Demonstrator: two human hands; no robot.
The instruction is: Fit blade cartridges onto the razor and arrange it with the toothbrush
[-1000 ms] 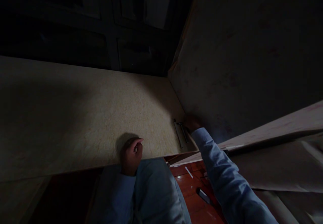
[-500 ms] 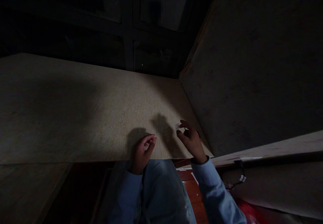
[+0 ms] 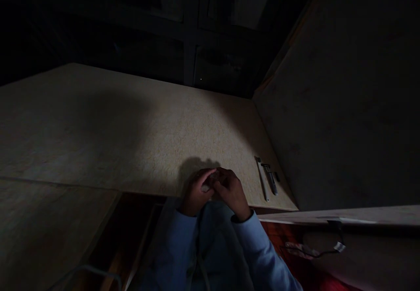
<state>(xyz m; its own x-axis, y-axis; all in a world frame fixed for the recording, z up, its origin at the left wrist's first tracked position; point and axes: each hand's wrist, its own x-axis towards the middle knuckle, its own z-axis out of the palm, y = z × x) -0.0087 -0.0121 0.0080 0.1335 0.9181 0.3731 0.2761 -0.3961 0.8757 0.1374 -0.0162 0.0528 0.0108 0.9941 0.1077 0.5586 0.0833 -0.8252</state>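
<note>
My left hand (image 3: pixel 196 193) and my right hand (image 3: pixel 232 191) meet over the front edge of the stone-patterned ledge (image 3: pixel 183 133). Their fingertips close together around a small thing (image 3: pixel 215 177), too dark and too covered by fingers to name. To the right of my right hand lies a toothbrush (image 3: pixel 263 179) with a pale handle, pointing away from me. Beside it rests a razor (image 3: pixel 271 179) with a dark head and grey handle. A short dark object (image 3: pixel 277 177) sits close to the razor, its kind unclear.
A patterned wall (image 3: pixel 334 129) bounds the ledge on the right, and a dark window (image 3: pixel 190 33) stands behind it. A black cable with a white tag (image 3: pixel 339 247) hangs at lower right. The room is dim, and my hands cast shadows on the ledge.
My hands have come together; before, they were apart, with a small pale, see-through thing at my right fingertips. The toothbrush and razor now show where my right hand was. The view has shifted.
</note>
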